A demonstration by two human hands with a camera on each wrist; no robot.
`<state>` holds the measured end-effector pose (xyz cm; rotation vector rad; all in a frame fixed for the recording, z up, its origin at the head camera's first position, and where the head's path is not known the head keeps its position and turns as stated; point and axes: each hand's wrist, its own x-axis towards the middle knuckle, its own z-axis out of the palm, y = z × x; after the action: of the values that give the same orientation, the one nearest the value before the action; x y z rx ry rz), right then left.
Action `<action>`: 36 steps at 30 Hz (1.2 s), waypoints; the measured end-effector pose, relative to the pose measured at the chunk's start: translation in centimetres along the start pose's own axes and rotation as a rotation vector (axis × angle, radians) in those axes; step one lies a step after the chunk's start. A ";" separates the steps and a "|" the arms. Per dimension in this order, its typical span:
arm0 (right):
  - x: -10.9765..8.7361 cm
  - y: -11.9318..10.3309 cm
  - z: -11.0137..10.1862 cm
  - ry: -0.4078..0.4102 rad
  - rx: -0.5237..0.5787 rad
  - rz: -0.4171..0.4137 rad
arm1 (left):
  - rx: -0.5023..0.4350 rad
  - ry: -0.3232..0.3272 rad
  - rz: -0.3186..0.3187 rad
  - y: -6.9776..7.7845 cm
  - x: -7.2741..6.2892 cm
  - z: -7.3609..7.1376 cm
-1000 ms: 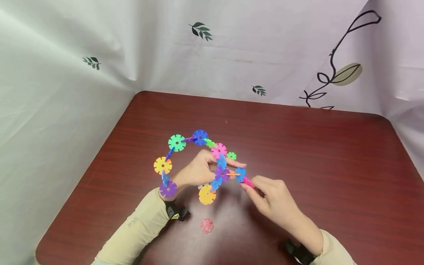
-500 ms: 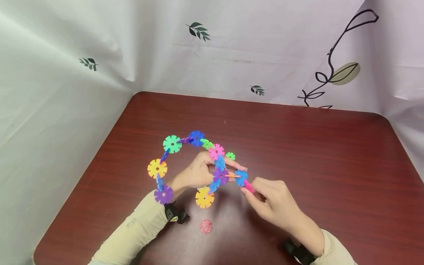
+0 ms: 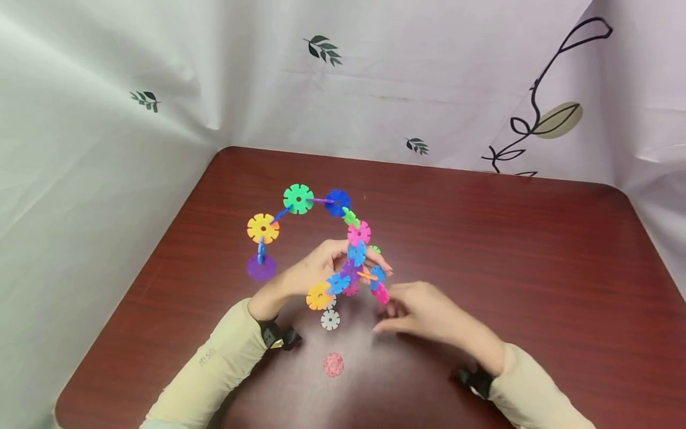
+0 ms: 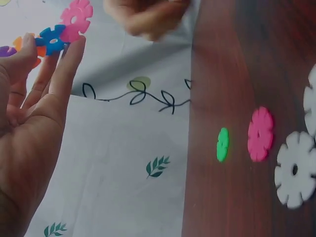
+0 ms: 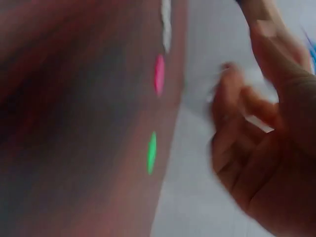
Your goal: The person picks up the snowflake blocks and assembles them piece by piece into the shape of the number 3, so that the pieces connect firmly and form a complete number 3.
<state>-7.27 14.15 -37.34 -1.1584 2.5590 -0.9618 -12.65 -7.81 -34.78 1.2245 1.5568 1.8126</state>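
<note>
A curved chain of slotted plastic flower discs (image 3: 298, 199) in many colours hangs over the table. My left hand (image 3: 316, 268) holds it near its right end; in the left wrist view, thumb and fingers pinch the chain around an orange disc and a blue disc (image 4: 52, 40). A pink disc (image 4: 76, 19) forms the tip just past the fingers. Beside that tip, my right hand (image 3: 429, 313) has loosely bent fingers with nothing in them. It is blurred in the right wrist view. The chain's other end, a purple disc (image 3: 261, 268), dangles above the left forearm.
Loose discs lie on the dark red table (image 3: 482, 250): a white one (image 3: 330, 320), a pale red one (image 3: 333, 364), a green one (image 4: 223, 144) and a pink one (image 4: 260, 134). A second white disc is partly hidden under the chain. White cloth (image 3: 364, 95) hangs behind the table.
My right hand has let go of the pink end disc and drawn slightly down. The chain has tilted, its far arc moving up in the head view, uncovering a white disc.
</note>
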 end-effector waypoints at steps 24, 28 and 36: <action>2.3 -5.4 7.2 -0.062 -0.374 0.086 | 0.290 0.102 0.086 0.3 0.2 0.2; 2.7 -5.0 6.6 -0.124 -0.284 0.110 | 0.212 0.088 0.116 0.4 0.3 0.3; 0.3 -2.1 2.6 -0.080 0.705 0.138 | 0.147 0.016 0.213 0.9 0.2 0.7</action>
<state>-5.11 11.64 -38.00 -0.7779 1.9260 -1.5546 -11.95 -7.49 -33.88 1.4977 1.6475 1.8680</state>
